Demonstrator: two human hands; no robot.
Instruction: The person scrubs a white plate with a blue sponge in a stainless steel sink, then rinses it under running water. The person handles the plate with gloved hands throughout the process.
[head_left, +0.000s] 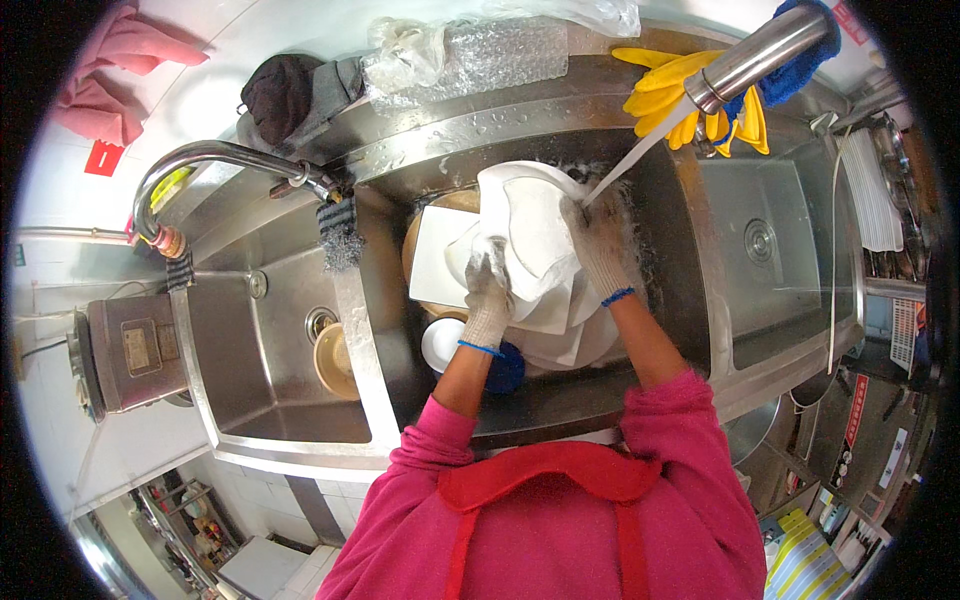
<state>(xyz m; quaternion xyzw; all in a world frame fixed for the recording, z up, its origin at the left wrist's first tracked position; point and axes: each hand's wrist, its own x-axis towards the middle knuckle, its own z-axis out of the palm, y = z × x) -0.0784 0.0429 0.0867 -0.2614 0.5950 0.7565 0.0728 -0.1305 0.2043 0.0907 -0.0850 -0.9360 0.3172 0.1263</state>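
A white wavy-edged dish (534, 225) is tilted between my two hands over the middle sink basin (405, 390). My left hand (487, 292), in a wet knit glove with a blue cuff, grips its lower left edge. My right hand (600, 236), gloved the same way, holds its right edge, the fingers partly hidden by splashing water. Beneath lie a white square plate (442, 251) and several stacked white plates (555, 319). A small white bowl (442, 343) and a dark blue dish (506, 369) sit near my left wrist.
Water runs from a metal spout (757, 56) beside my right hand. Yellow rubber gloves (667, 90) hang behind it. A curved faucet (225, 154) arches over the left basin (292, 405), which holds a tan bowl (335, 364). Bubble wrap (510, 60) lies on the back ledge.
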